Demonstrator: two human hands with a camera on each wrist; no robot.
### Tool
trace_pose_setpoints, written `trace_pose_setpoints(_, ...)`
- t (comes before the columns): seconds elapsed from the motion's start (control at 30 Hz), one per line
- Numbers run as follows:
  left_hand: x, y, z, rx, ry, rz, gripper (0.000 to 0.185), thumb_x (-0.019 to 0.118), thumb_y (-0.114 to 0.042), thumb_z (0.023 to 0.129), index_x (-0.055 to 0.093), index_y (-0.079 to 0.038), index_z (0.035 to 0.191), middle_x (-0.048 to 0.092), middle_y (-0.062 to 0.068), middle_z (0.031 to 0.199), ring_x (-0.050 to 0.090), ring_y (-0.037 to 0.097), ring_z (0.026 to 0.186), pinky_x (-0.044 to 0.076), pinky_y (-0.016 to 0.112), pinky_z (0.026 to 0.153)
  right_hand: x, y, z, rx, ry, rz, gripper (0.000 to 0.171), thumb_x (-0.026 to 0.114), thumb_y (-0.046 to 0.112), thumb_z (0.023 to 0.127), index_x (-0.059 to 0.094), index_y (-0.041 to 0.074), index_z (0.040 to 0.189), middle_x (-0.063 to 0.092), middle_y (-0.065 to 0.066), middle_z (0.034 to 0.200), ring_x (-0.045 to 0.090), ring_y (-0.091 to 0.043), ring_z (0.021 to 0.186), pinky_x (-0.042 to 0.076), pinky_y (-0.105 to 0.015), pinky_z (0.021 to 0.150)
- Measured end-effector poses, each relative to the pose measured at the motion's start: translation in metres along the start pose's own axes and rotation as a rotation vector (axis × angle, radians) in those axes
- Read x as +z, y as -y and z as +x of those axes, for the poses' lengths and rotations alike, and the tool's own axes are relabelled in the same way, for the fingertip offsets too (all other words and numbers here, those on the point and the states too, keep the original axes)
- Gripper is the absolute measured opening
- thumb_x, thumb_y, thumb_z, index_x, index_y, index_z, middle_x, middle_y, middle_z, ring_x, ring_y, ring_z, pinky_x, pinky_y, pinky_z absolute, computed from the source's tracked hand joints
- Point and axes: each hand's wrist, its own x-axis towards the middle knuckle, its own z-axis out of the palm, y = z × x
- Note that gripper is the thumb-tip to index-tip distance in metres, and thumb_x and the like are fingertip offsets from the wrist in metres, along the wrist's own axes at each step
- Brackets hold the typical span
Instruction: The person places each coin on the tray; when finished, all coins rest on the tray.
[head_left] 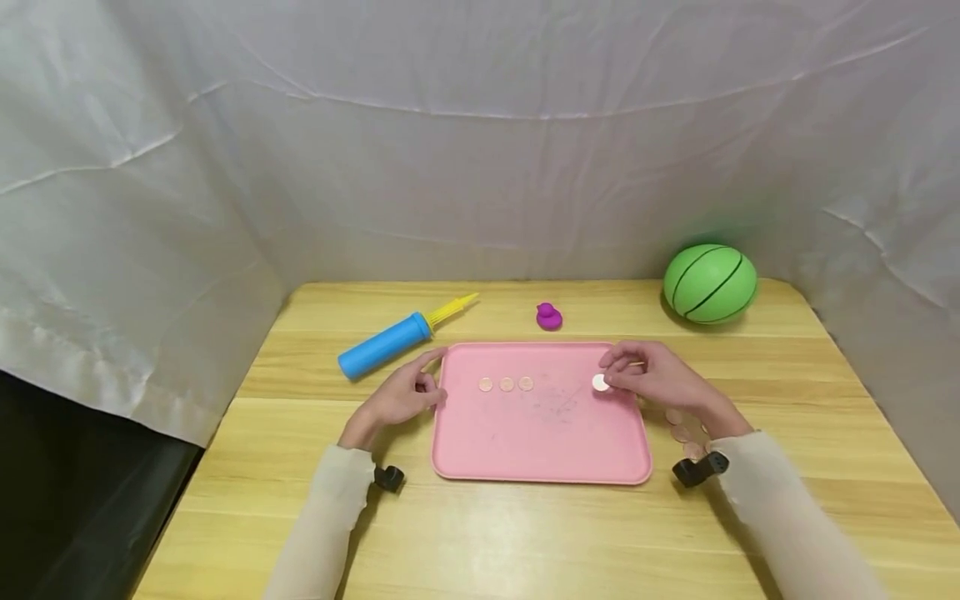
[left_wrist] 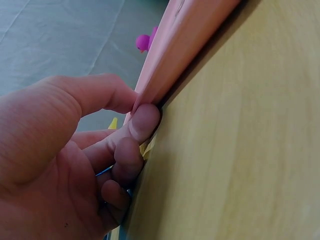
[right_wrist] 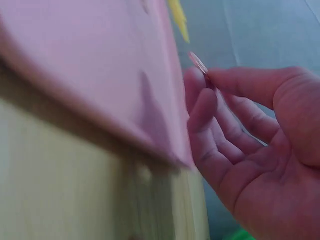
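Note:
A pink tray (head_left: 540, 442) lies on the wooden table with three copper-coloured coins (head_left: 507, 384) in a row on its left half. At the tray's left edge my left hand (head_left: 401, 393) pinches the rim between thumb and finger, as the left wrist view shows at the tray rim (left_wrist: 165, 65). My right hand (head_left: 660, 379) is over the tray's upper right corner. Between its thumb and fingertips it holds a coin (right_wrist: 198, 62), which looks bright in the head view. More coins (head_left: 680, 433) lie right of the tray, partly hidden by the right wrist.
Behind the tray are a blue pump (head_left: 386, 343) with a yellow nozzle, at left, and a purple toy duck (head_left: 549, 317). A green ball (head_left: 710, 284) with black lines sits at the back right. Pale cloth (head_left: 480, 183) hangs behind the table.

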Motion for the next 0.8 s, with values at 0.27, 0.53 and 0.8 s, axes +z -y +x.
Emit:
trace_pose_setpoints(0.27,0.0,0.002,-0.001,0.007,-0.004,-0.001,0.077,0.07,-0.003,0.103,0.033,-0.002,0.17,0.069,0.011,0.083,0.057,0.016,0.075,0.045,0.024,0.074,0.028,0.007,0.023,-0.038,-0.029,-0.018,0.028,0.078,0.005,0.098,0.069,-0.006,0.122,0.075,-0.023,0.108,0.075,-0.025,0.087,0.063,-0.032,0.069)
trace_pose_setpoints(0.53,0.002,0.0,0.001,0.0,-0.001,-0.006,0.077,0.07,-0.002,0.103,0.033,-0.003,0.17,0.069,0.01,0.082,0.057,0.016,0.075,0.046,0.024,0.075,0.041,0.007,0.036,-0.015,-0.082,-0.022,0.039,0.079,0.007,0.098,0.065,-0.006,0.133,0.077,-0.021,0.111,0.074,-0.02,0.09,0.063,-0.027,0.077)
trace_pose_setpoints(0.8,0.0,-0.001,0.001,-0.004,0.004,-0.006,0.077,0.07,-0.003,0.103,0.033,-0.004,0.17,0.069,0.01,0.082,0.057,0.016,0.075,0.046,0.024,0.075,0.057,0.014,0.051,-0.014,-0.079,-0.002,0.035,0.08,0.006,0.096,0.068,-0.005,0.128,0.078,-0.021,0.108,0.076,-0.019,0.088,0.064,-0.026,0.077)
